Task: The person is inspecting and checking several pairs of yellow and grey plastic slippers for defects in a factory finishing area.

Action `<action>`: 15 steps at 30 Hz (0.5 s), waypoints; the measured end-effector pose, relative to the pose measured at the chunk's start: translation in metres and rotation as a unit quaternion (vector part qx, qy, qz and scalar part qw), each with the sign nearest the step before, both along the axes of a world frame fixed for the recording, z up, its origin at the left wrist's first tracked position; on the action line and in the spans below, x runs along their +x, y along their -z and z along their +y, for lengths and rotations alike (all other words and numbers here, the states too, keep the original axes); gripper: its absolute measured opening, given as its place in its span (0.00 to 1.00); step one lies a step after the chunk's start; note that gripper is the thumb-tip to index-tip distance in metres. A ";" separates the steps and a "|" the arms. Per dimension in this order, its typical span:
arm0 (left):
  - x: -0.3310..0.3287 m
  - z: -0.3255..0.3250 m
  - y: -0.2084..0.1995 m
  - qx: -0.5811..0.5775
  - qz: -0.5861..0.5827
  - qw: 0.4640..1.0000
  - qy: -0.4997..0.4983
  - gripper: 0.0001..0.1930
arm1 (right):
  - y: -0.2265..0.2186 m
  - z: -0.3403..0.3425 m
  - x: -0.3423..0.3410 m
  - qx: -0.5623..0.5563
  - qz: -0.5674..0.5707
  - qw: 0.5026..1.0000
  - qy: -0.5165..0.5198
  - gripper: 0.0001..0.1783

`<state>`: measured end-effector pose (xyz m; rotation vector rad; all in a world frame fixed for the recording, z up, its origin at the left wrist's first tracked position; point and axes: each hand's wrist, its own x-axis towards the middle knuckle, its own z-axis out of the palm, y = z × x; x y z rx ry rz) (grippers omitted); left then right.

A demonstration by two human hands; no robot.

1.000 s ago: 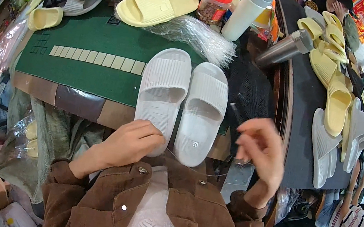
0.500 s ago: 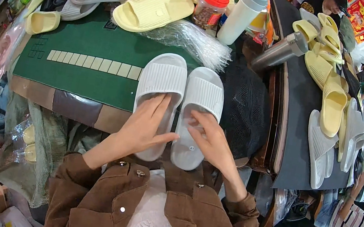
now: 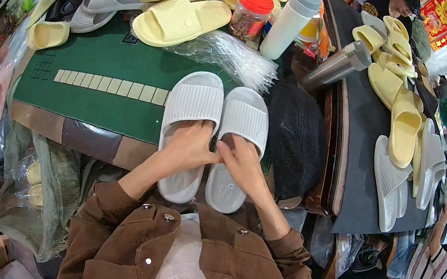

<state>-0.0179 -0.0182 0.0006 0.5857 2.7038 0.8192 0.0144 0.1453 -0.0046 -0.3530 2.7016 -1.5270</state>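
Observation:
Two light grey slide slippers lie side by side before me, toes pointing away. Fingers of my left hand (image 3: 189, 148) reach under the strap of the left slipper (image 3: 194, 102). My right hand (image 3: 241, 165) reaches in the same way under the strap of the right slipper (image 3: 246, 118). Both thumbs meet over the gap between the slippers. The straps hide most of my fingers, so whether they grip anything does not show. Beneath the slippers' toe ends is a green mat (image 3: 86, 110) printed with a row of pale squares.
Beyond the mat lie a yellow slipper (image 3: 165, 26), clear plastic bags (image 3: 231, 58), a red-lidded jar (image 3: 251, 17) and a white bottle (image 3: 290, 23). A steel flask (image 3: 339, 67) leans at right. More slippers cover a dark table (image 3: 353, 194). Other people sit or stand at both sides.
My fingers have slid further in under the straps, and my thumbs have come together between the slippers. The whole view has shifted slightly.

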 end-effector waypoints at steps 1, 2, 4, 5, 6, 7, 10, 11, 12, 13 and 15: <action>0.000 0.000 0.001 0.001 0.001 1.000 0.000 0.36 | 0.001 0.001 0.001 0.005 -0.006 1.000 0.006 0.15; 0.001 -0.001 0.003 0.014 0.015 1.000 0.005 0.36 | 0.002 0.001 0.000 0.010 -0.011 1.000 0.012 0.15; 0.000 -0.001 0.005 0.029 0.030 0.999 0.009 0.36 | 0.005 0.001 0.001 -0.001 0.002 1.000 0.015 0.15; 0.001 -0.002 0.005 0.032 0.023 0.999 0.010 0.36 | 0.006 0.001 0.001 -0.013 0.014 1.000 0.017 0.15; 0.001 -0.002 0.005 0.035 0.015 0.999 0.012 0.35 | 0.009 0.001 0.001 -0.012 0.014 1.000 0.018 0.15; 0.000 -0.003 0.007 0.036 0.015 0.999 0.012 0.35 | 0.012 0.002 0.000 -0.022 0.005 1.000 0.015 0.15; 0.001 -0.007 0.010 0.051 0.040 0.998 0.016 0.35 | 0.008 0.002 0.000 -0.016 -0.016 1.000 0.004 0.14; 0.000 -0.007 0.009 0.048 0.035 0.998 0.017 0.34 | 0.006 0.002 0.000 0.002 -0.027 1.000 0.001 0.13; 0.000 -0.006 0.009 0.044 0.029 0.998 0.018 0.34 | 0.009 0.003 0.000 0.003 -0.027 1.000 0.001 0.13; 0.000 -0.006 0.010 0.045 0.029 0.998 0.019 0.34 | 0.014 0.004 0.001 -0.015 -0.024 1.000 0.004 0.12; 0.000 -0.008 0.014 0.065 0.032 0.997 0.008 0.35 | 0.014 0.002 0.003 -0.033 -0.023 0.999 0.003 0.11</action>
